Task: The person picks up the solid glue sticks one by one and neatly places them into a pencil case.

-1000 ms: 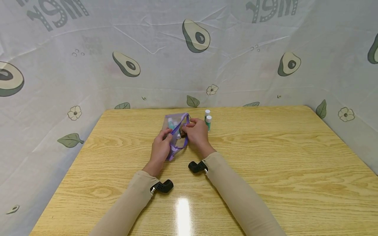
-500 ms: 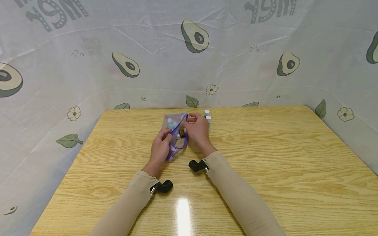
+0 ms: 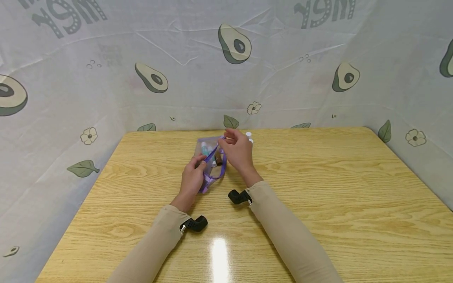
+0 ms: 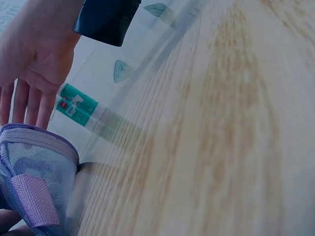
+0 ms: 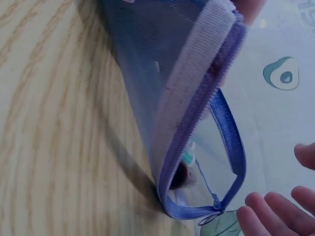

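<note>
My left hand [image 3: 191, 179] grips the side of a mesh zipper pouch [image 3: 210, 180] with purple trim, its thumb at the rim. The pouch mouth gapes to the right. Inside lie a small brown item [image 3: 218, 158] and white-and-teal tubes [image 3: 204, 148]. The right wrist view shows the opened zipper [image 5: 197, 118] and a round brown end [image 5: 179, 175] within. My right hand [image 3: 240, 153] hovers by the far end of the mouth, fingers loosely extended and holding nothing. In the right wrist view its fingers [image 5: 266, 216] are apart from the pouch.
Two white-capped tubes [image 3: 249, 134] stand behind my right hand, mostly covered by it; a green label [image 4: 76, 105] shows in the left wrist view. A printed cloth [image 3: 283, 90] hangs behind the wooden table [image 3: 318, 188]. Black wrist mounts [image 3: 197, 223] jut from both sleeves.
My right hand has let go of the brown item, which now lies in the pouch, and has moved up and slightly away. My left hand keeps its grip in place.
</note>
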`<state>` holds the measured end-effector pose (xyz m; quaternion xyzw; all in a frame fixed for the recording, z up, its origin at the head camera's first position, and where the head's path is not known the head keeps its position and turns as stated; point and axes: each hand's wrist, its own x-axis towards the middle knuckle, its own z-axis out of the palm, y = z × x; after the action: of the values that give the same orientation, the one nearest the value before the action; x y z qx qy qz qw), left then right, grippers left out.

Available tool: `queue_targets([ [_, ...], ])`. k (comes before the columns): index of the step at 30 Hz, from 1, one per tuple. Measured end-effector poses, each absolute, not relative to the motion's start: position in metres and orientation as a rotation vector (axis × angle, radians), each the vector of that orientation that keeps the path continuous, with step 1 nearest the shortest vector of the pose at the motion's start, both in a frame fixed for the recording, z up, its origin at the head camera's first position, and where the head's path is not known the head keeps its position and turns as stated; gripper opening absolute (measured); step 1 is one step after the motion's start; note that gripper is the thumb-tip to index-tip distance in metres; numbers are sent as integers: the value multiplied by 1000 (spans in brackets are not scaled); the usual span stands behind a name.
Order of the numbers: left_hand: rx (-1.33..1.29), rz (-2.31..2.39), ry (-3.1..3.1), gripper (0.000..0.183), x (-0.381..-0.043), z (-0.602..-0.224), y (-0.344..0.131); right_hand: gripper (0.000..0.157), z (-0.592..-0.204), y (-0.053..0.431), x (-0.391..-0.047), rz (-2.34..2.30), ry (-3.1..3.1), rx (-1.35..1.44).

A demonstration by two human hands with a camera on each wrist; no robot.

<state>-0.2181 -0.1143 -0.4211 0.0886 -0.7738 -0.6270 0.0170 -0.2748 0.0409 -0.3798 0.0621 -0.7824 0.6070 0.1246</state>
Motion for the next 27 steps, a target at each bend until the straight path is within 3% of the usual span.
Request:
queue_targets([
  [15,293,-1941,-2415,40,-218,-420,-113,57,-367,50,-272,1762,-2304,326],
  [27,281,-1961,-2406,40,-217,-420,-113,54,-364,57,-270,1745,-2295,349],
])
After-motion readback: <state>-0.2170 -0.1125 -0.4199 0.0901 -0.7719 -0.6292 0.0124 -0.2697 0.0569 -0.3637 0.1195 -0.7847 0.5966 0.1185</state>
